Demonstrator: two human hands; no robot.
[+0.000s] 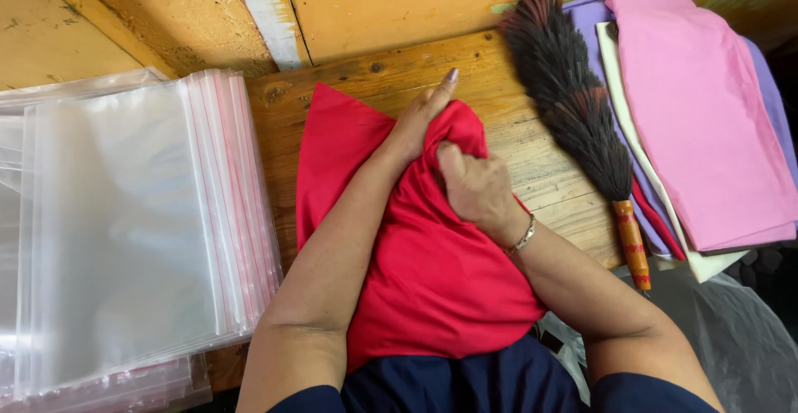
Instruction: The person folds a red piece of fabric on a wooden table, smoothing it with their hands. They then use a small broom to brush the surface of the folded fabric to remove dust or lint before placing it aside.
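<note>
On your far left lies a fanned stack of clear zip-seal plastic bags (125, 230) with pink closure strips, overlapping so that each edge shows and one can be peeled off alone. It rests on the wooden table (532, 155), just left of the red cloth (432, 272).

That red cloth sits in the middle, spread from the table's far part down over the near edge toward your lap, with its upper portion gathered into folds between your hands. Your left hand (420, 118) lies flat on the far part of it, fingers long and together, one fingertip past the cloth onto bare wood; it looks to be pinning the fabric in place. Your right hand (474, 184), wearing a thin metal bracelet (524, 237) at the wrist, is closed into a fist around a bunched fold, likely pulling against the left hand's anchor.

Right of your hands a dark feather duster (573, 105) lies diagonally, plume far, orange handle near. Farther right is a pile of folded cloths (698, 122), pink on top of lilac and cream, with a red edge showing beneath, kept apart from the piece you hold.
</note>
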